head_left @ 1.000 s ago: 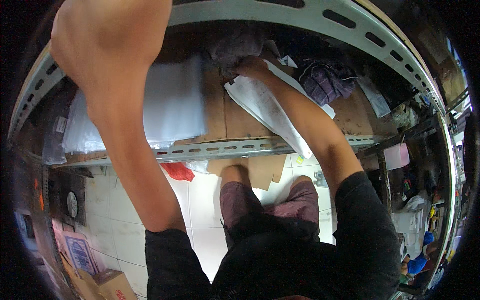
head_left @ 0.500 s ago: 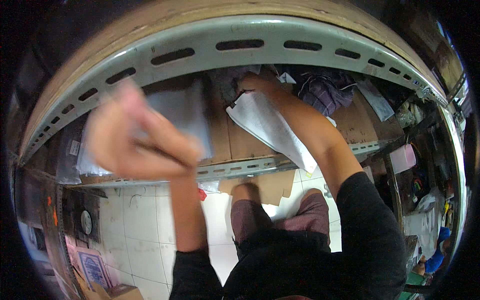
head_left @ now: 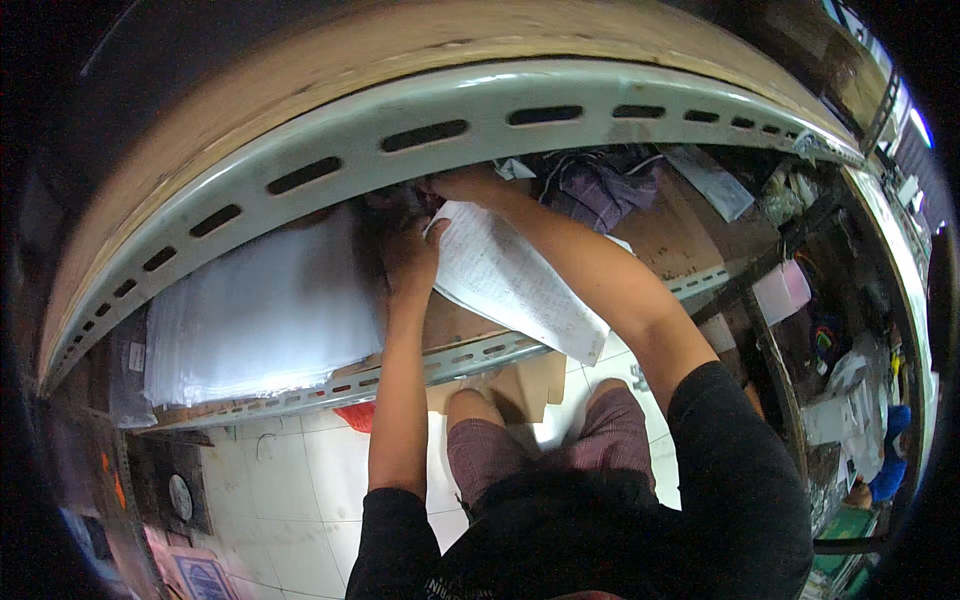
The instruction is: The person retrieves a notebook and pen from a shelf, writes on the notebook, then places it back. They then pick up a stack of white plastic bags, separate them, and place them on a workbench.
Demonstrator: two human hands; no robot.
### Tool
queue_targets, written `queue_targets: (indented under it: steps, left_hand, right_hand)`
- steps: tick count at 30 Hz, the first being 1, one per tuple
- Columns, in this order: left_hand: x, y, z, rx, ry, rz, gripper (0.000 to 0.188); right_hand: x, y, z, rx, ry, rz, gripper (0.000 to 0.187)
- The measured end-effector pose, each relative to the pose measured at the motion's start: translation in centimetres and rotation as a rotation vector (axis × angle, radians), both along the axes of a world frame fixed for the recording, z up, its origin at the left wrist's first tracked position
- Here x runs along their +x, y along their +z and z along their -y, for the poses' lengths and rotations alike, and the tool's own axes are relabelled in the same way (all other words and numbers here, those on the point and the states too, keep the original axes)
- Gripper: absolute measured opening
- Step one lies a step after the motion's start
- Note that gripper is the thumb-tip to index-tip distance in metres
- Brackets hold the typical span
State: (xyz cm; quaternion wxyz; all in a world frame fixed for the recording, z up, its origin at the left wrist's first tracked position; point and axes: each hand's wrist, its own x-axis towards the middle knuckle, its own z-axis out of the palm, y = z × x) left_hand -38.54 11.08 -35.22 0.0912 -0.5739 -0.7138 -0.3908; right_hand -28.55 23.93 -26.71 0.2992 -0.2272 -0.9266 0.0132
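White sheets of paper [head_left: 515, 275] with rows of writing lie slantwise on the brown shelf, their lower corner sticking out past its near edge. At their upper left edge is my left hand [head_left: 412, 245], its thumb curled over the paper and its other fingers in shadow. Just beyond, my right hand [head_left: 462, 186] reaches in under the metal beam. Its fingers are mostly hidden, so its grip does not show. My right forearm crosses above the sheets. Left of my left hand lies a broad stack of clear plastic sleeves [head_left: 265, 315].
A slotted grey metal beam [head_left: 500, 125] curves across above my hands. Right of the papers lies a crumpled dark checked cloth [head_left: 608, 190], with a flat clear packet [head_left: 710, 182] beyond it. Flattened cardboard [head_left: 525, 390] lies below the shelf. Shelving with a pink-white container [head_left: 782, 292] stands at right.
My left hand, blurred above the plastic sleeves before, has moved right and inward to the edge of the papers. My right hand stays under the beam. The whole view has shifted slightly.
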Motion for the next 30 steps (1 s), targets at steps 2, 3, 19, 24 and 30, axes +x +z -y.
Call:
queue_targets:
  steps: [2, 3, 19, 24, 30]
  left_hand:
    - [-0.4, -1.5, -0.2, -0.001, 0.001, -0.039, 0.042]
    - [-0.3, -1.8, -0.1, 0.039, 0.010, -0.072, 0.040]
    - [-0.1, -2.0, 0.4, 0.074, -0.030, -0.076, 0.033]
    - [-3.9, -3.5, 0.0, -0.132, -0.255, 0.259, 0.036]
    - [-6.1, -1.7, -4.6, -0.447, -0.255, 0.082, 0.040]
  right_hand:
    - [-1.6, -4.5, -1.4, 0.177, -0.144, -0.079, 0.056]
    - [-1.6, -4.0, -1.8, 0.051, -0.085, -0.013, 0.051]
    - [3.0, -4.7, -1.3, -0.719, -0.228, -0.875, 0.029]
    - [17.1, -3.9, 8.1, -0.806, -0.246, -1.326, 0.026]
    - [29.5, -15.9, 17.5, -0.602, -0.794, -1.092, 0.016]
